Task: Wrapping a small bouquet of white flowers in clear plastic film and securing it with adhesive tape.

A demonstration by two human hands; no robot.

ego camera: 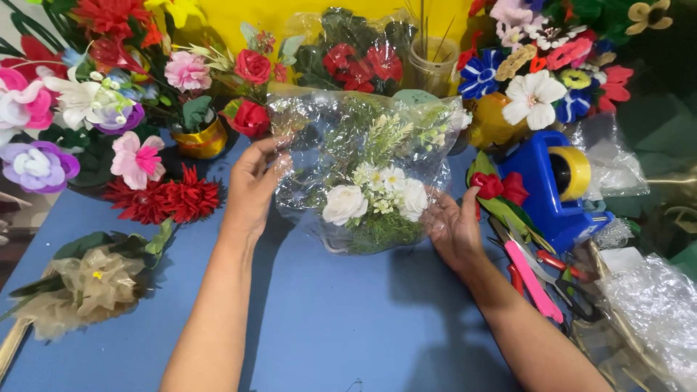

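Blue tape dispenser (544, 185), pink scissors (534, 279), beige ribbon flower (94, 279)

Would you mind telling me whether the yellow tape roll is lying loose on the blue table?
No, the yellow tape roll sits mounted in the blue dispenser.

Two hands (250, 185), one wrapped bouquet (370, 181)
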